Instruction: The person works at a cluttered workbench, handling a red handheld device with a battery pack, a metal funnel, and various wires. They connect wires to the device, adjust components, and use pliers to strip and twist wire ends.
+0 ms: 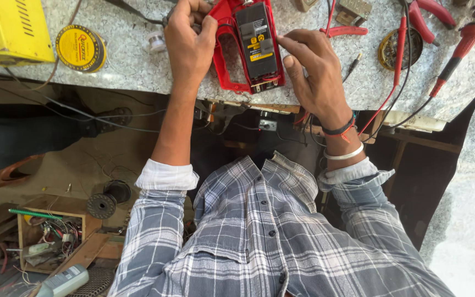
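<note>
A red-cased device [251, 47] with a black battery pack in its open back lies on the speckled stone worktop [133, 71]. My left hand [189, 41] is curled into a fist at the device's left edge, gripping a dark thin tool or lead whose end is hidden. My right hand [311, 69] rests on the worktop just right of the device, fingertips touching the edge of the black pack. A black cord and a white bangle circle my right wrist.
A yellow box [9, 27] and a round yellow tin [81, 48] sit at the left. Red pliers [424, 16], a red-handled probe [457, 52] with leads and a round tin [394, 49] lie at the right. Below left stands a wooden box of wires [50, 236].
</note>
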